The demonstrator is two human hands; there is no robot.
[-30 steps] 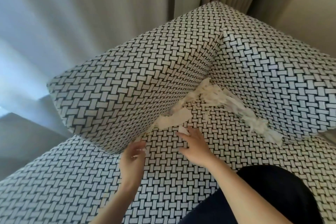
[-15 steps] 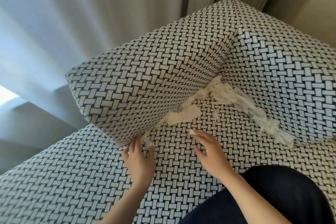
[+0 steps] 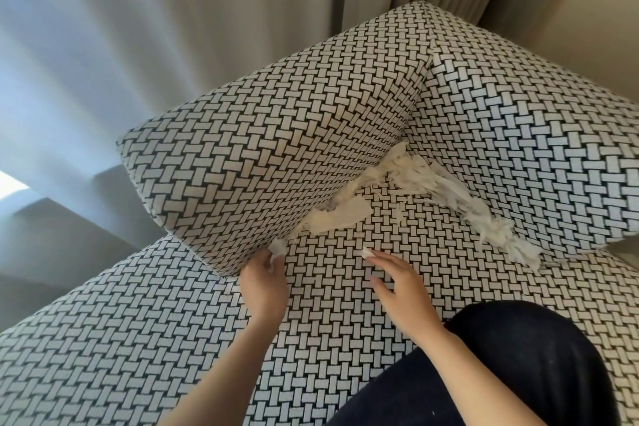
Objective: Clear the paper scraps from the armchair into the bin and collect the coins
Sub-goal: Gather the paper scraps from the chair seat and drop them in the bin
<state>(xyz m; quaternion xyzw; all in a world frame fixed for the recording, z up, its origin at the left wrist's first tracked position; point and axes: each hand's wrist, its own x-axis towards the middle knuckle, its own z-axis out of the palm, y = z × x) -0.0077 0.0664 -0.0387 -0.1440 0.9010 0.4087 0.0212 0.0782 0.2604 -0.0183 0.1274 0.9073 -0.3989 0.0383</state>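
The left hand (image 3: 266, 284) is pinching a small white scrap (image 3: 277, 247) beside the armrest (image 3: 262, 162). The right hand (image 3: 397, 282), fingers (image 3: 380, 261) spread, is touching a second scrap (image 3: 366, 252). Torn, crumpled paper scraps (image 3: 449, 190) are lining the back of the seat (image 3: 328, 308) at 1 o'clock.

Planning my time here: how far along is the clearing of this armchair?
Done: little, it seems; paper scraps line the seat creases of the armchair. In hand: the right hand touches a small scrap on the seat; the left hand is at another scrap by the armrest. Left: nearly all the paper, and the coins; neither coins nor a bin show.
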